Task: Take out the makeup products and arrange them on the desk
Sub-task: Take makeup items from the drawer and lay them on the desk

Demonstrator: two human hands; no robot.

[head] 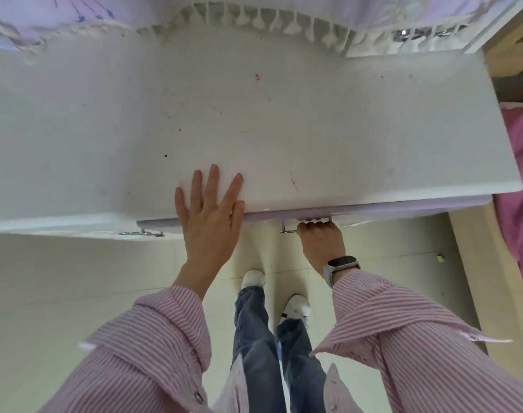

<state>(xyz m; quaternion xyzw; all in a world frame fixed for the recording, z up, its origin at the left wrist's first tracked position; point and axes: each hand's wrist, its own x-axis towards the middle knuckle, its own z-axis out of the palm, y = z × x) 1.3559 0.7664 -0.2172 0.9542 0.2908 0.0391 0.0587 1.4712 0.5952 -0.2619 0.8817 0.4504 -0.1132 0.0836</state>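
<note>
As the head view looks straight down, a white desk (254, 120) fills the upper half of the field, its top marked with small dark and reddish specks. The left hand (208, 216) lies flat across the near edge of the desk, fingers straight and spread, palm down on the surface. The right hand (321, 235) reaches under the same edge further right; its fingers curl around a metal drawer handle (288, 231), gripping it, with only the knuckles and the handle's left end showing. The drawer front (373, 208), pale lilac, shows as a thin strip just below the desk edge, and the inside of the drawer is hidden. No makeup products can be seen; whether they lie in the drawer cannot be told. A second metal handle (141, 233) sits on the neighbouring front to the left. A watch (340, 265) is worn on the right wrist, and both arms wear pink striped sleeves (153, 338). Below, jeans and white shoes (254, 277) stand on a pale tiled floor (75, 278). A tasselled lilac cloth (254, 16) borders the far edge of the desk, and pink bedding (519, 174) lies at the right.
</note>
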